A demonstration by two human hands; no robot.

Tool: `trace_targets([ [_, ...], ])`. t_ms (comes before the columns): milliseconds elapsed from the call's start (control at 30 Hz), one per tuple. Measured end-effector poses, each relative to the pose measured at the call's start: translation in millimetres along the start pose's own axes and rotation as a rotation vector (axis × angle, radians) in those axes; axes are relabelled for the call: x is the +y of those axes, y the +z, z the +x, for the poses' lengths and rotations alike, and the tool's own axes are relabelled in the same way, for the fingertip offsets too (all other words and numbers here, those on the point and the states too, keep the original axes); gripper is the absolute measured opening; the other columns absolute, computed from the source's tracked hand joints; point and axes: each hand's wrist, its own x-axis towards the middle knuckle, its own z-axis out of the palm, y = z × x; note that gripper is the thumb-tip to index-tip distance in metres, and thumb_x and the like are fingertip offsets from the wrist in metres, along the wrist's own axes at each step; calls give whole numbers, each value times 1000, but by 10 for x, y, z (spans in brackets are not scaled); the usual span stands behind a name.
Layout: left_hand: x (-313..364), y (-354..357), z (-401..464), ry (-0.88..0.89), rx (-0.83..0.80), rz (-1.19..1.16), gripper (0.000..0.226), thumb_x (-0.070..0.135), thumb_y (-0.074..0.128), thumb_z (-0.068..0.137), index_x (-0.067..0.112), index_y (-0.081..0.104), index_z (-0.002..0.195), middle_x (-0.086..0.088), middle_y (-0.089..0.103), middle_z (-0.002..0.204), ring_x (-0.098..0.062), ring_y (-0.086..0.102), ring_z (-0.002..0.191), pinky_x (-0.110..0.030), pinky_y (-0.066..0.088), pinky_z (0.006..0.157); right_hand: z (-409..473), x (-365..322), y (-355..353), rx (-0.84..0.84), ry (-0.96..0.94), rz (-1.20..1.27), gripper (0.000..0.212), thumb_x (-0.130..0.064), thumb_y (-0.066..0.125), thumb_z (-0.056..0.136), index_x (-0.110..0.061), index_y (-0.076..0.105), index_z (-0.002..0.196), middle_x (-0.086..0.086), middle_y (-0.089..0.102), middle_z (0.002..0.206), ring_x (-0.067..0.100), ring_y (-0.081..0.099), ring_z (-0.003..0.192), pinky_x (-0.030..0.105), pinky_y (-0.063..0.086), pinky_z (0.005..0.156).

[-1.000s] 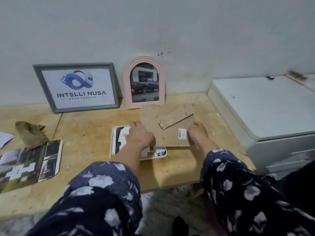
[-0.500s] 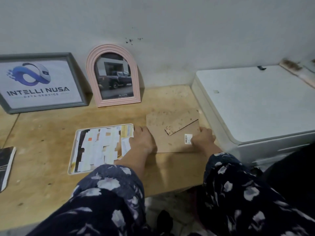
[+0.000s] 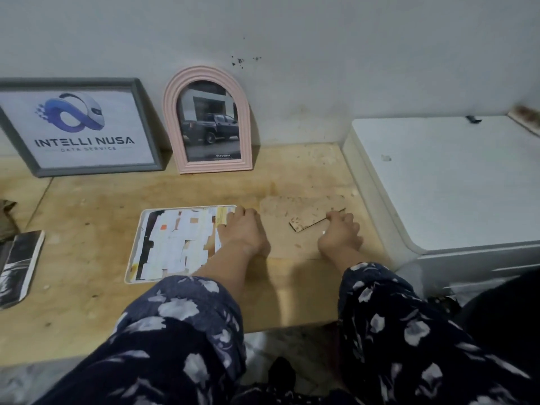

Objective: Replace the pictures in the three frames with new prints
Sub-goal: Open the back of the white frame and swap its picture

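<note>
- The backing board (image 3: 304, 226) of the third frame lies flat on the wooden surface (image 3: 87, 223), to the right of the open frame, presumably put there so the old picture can be reached.
- The right hand (image 3: 340, 236) rests on the board's near right part, fingers curled around the end of the fold-out stand strip (image 3: 317, 221); it appears to pinch that strip, though the exact contact is hard to make out.
- The left hand (image 3: 244, 230) lies palm down with relaxed fingers where the board's left edge meets the right rim of the white frame (image 3: 137, 252), gripping nothing; it seems to steady both pieces.
- The white frame lies face down and open, showing an old picture (image 3: 178, 244) patched with pale paper scraps.
- 2 other frames lean upright against the wall: a grey frame (image 3: 146, 121) with a logo print and a pink arched frame (image 3: 172, 112) with a truck photo. I judge that these 2 are finished, leaving this one as the last.
- A stack of prints (image 3: 20, 264) lies at the surface's left edge, well apart from the hands, so the next reach is probably across to it.
- A white cabinet (image 3: 453, 182) stands just beside the surface on the right.
</note>
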Motion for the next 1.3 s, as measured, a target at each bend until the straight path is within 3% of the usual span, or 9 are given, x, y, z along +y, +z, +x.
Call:
trace_targets([
  [133,-481,-179,-31,-117,106,-37,49,25,55,92,21,41,138,-4,35,142,-27,32,132,-43,32,103,-197,-439,132,-78,-183,46,61,-3,46,80,-26,43,136,5,34,137,27,30,127,39,31,106],
  [300,-1091,-359,-129,-261,109,-95,57,29,59,91,17,36,142,-7,29,147,-29,28,137,-46,32,106,-467,-961,417,-139,-395,23,52,-17,52,84,-29,45,134,-2,37,131,24,33,124,41,34,103],
  [433,-1538,-409,-174,-332,101,-75,59,28,59,91,16,34,143,-8,27,147,-29,27,135,-45,35,105,-632,-1215,670,-199,-508,-110,66,-43,54,89,-24,29,147,-4,22,153,26,23,135,43,30,109],
  [633,-1771,-358,-169,-386,52,-64,69,39,68,85,14,33,139,-9,30,139,-29,30,131,-44,37,100,-672,-1254,810,-238,-534,-238,87,-58,51,88,-18,10,153,-7,4,160,25,14,141,42,22,112],
  [833,-1911,-425,7,-358,19,-95,73,45,65,86,17,28,143,-8,34,139,-29,35,130,-44,39,101,-711,-1157,911,-155,-562,-209,82,-58,52,87,-20,19,152,-13,5,160,20,22,136,36,26,107],
  [1067,-2021,-583,223,-301,-65,-113,57,39,69,81,21,43,128,-5,57,115,-27,58,100,-40,53,87,-693,-1151,958,-63,-616,-199,85,-54,65,80,-14,32,148,-5,22,158,28,35,130,37,35,102],
  [1200,-1997,-525,178,-298,7,-20,54,40,65,86,22,41,131,-5,54,119,-27,57,105,-35,47,77,-710,-1178,961,-60,-604,-255,84,-56,60,83,-17,28,149,-7,16,159,24,32,132,33,34,103],
  [1300,-1989,-476,151,-282,19,-18,53,38,62,90,23,40,135,-5,50,125,-28,55,109,-36,48,79,-730,-1192,952,-59,-597,-277,83,-57,59,84,-17,26,150,-7,14,159,23,31,132,33,34,102],
])
